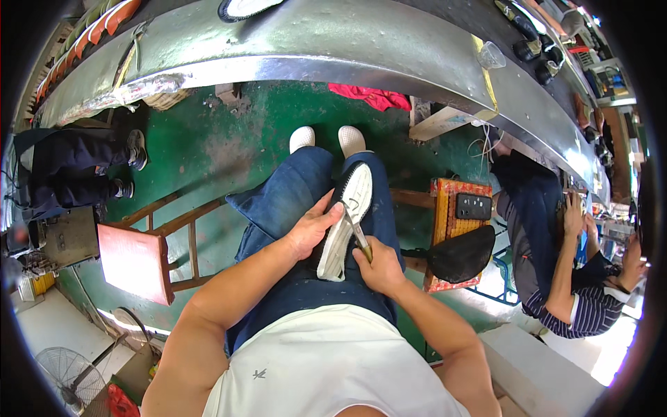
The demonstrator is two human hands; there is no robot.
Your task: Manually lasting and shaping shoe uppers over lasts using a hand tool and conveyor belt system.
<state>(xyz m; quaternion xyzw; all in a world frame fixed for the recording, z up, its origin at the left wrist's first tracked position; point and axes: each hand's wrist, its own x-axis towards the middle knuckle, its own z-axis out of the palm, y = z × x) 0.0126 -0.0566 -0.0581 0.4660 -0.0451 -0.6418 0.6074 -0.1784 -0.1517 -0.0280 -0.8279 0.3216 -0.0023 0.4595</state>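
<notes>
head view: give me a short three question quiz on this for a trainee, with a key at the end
1. Which hand grips the handled tool?
2. True or false: a black rectangular object lies on the red-edged seat to the person's right.
3. Fill in the blank: the left hand holds a white ____ over the person's legs.

Key: 1. the right hand; 2. true; 3. shoe.

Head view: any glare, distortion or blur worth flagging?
In the head view, fisheye bows the metal bench into an arc within a dark rim; glare there whitens the stool seat at left and streaks the bench; the white shoe in that view looks fairly sharp, without obvious motion blur.
</notes>
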